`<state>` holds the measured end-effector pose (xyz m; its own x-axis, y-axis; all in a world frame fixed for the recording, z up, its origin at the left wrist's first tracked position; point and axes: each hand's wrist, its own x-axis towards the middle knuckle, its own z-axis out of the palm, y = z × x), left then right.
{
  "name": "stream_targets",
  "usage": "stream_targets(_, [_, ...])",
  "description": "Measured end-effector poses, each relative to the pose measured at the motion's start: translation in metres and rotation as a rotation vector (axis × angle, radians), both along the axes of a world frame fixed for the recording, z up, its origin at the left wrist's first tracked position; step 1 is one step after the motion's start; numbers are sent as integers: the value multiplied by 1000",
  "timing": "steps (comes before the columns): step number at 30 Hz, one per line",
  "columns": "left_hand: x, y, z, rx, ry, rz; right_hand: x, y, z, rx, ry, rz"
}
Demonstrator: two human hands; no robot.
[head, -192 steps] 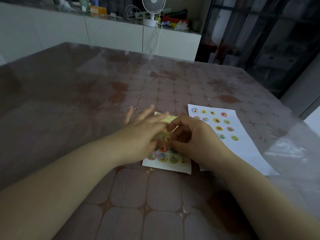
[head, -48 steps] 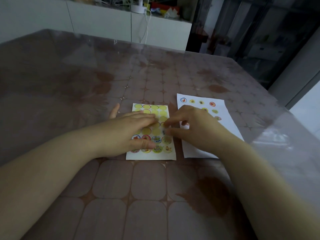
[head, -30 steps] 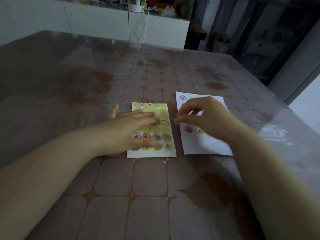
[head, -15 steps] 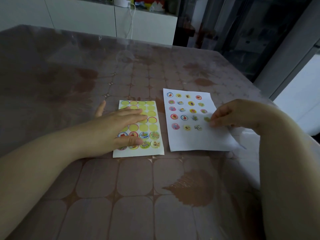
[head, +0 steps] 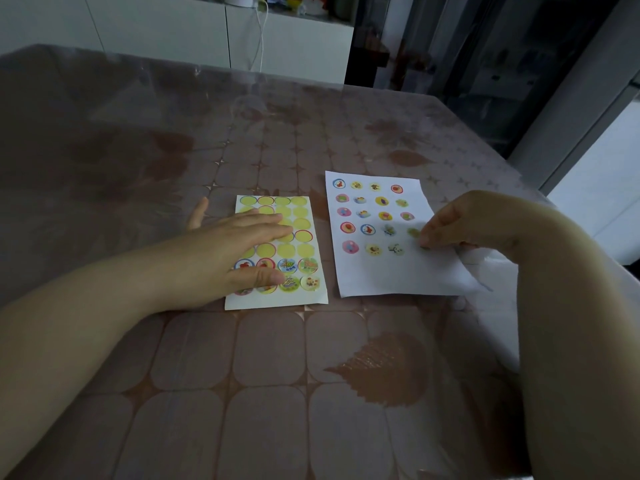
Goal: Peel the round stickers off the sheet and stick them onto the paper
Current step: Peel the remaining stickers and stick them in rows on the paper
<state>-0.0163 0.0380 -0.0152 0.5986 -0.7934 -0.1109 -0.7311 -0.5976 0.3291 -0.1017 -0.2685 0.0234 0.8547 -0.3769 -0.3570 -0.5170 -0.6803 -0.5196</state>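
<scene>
The sticker sheet lies on the table left of centre, with empty yellow circles in its upper rows and coloured stickers in its two lowest rows. My left hand rests flat on it, fingers straight. To its right lies the white paper carrying several round stickers in rows. My right hand is at the paper's right side, its fingertips pressing a round sticker down at the end of the lowest row, partly hidden by the fingers.
The table has a brown patterned cloth under clear plastic. Its right edge runs close beside the paper. White cabinets with a cable stand behind the table's far edge, and dark glass doors at the back right.
My right hand left the sticker sheet with a sticker, crossed to the paper's right side and lowered to the bottom row. My left hand stayed flat on the sheet. The camera tilted right.
</scene>
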Motion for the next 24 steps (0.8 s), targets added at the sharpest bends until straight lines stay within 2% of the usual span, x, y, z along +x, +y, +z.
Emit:
stream_targets(12, [1,1,-1,-11,12,-1,5,0,-4,-243,66,-17])
stream_targets(18, [0,1,0,-24,20,9,-4,-7,-2,28,8,6])
stream_targets(24, [1,0,0,-25,12,7,3,-3,-5,-64,1,-38])
